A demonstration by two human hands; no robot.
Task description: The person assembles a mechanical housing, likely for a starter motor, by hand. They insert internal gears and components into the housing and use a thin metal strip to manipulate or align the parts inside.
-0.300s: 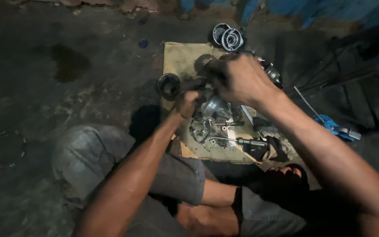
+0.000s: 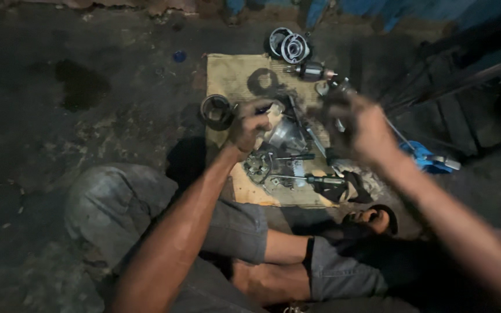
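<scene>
I sit on a dark floor with a sheet of cardboard [image 2: 233,72] in front of my knees. My left hand [image 2: 249,124] is closed around a grey metal housing [image 2: 285,134] held just above the cardboard. My right hand [image 2: 362,128] is blurred, raised over the right part of the cardboard, fingers curled; whether it holds anything cannot be told. Below the housing lie a round toothed metal part [image 2: 258,164] and two dark-handled screwdrivers [image 2: 305,179].
A dark metal ring [image 2: 216,110] sits at the cardboard's left edge. Round metal covers [image 2: 289,45] and a motor armature [image 2: 313,71] lie at the far end. A blue object [image 2: 423,157] lies on the right. My foot [image 2: 372,219] rests near the cardboard's near corner.
My right hand has swung away from the housing to the right. My left hand still grips the housing in about the same place.
</scene>
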